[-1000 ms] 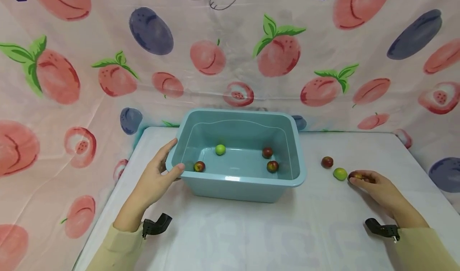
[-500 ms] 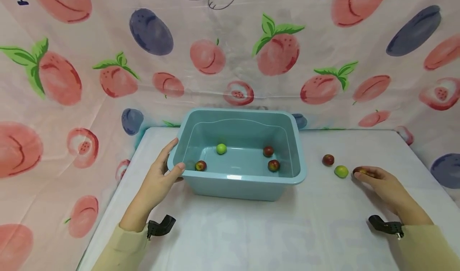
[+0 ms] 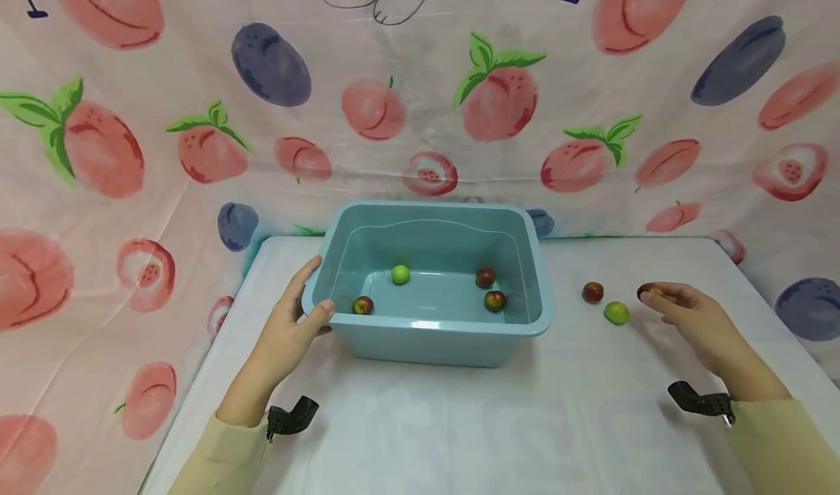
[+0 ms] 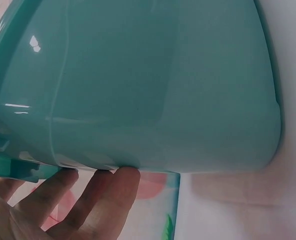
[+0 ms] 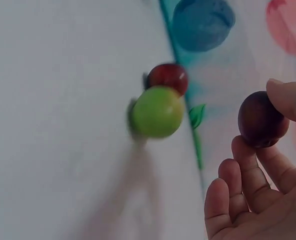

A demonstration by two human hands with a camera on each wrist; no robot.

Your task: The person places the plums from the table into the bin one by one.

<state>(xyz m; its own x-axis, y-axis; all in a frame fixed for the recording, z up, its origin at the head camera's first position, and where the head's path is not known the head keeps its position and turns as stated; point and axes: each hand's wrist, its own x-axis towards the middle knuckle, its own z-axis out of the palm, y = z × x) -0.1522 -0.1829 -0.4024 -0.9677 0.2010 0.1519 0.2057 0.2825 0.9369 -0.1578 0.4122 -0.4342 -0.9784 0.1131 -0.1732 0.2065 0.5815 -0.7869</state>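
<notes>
A light-blue plastic tub (image 3: 426,325) stands on the white table. My left hand (image 3: 289,327) grips its left front corner, thumb on the rim and fingers (image 4: 115,192) against the outer wall. My right hand (image 3: 698,320) pinches a dark red plum (image 5: 260,119) between thumb and fingertips, raised off the table. To the left of that hand a green plum (image 3: 616,313) and a red plum (image 3: 593,292) lie close together on the table. Inside the tub are a green plum (image 3: 400,275) and several reddish ones, among them one near the left front corner (image 3: 363,305).
A fruit-printed cloth (image 3: 394,167) hangs right behind the table (image 3: 459,429) and along its left side. Between the tub's right wall and the loose plums lies a stretch of white table surface. Both wrists wear black camera mounts (image 3: 702,400).
My right hand has lifted the dark red plum from the table beside the green one. The left hand keeps its hold on the tub, and the view has shifted slightly.
</notes>
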